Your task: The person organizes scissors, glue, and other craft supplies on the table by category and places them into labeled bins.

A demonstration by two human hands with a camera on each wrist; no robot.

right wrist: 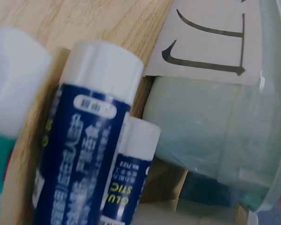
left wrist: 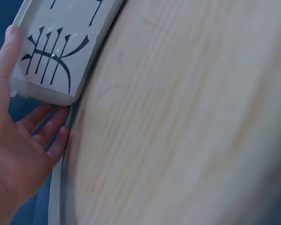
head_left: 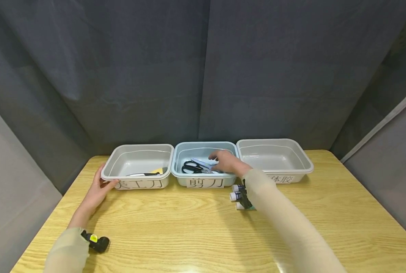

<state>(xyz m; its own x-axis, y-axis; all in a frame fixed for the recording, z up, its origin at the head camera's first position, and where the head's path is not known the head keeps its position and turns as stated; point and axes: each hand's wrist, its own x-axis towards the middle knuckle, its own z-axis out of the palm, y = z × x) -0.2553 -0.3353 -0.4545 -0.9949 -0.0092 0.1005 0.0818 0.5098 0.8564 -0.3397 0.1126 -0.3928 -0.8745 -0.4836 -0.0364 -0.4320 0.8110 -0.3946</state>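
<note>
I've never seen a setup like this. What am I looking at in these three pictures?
There's no machine: someone is working bare-handed. The widest picture comes from a camera worn on the head, the others from wrist cameras. On the wooden table stand a left gray bin, a blue bin and a right gray bin; two blue glue sticks and a green tube lie in front. The left hand touches the left gray bin's corner. The right hand reaches into the blue bin, at some scissors; whether it grips them is unclear.
</note>
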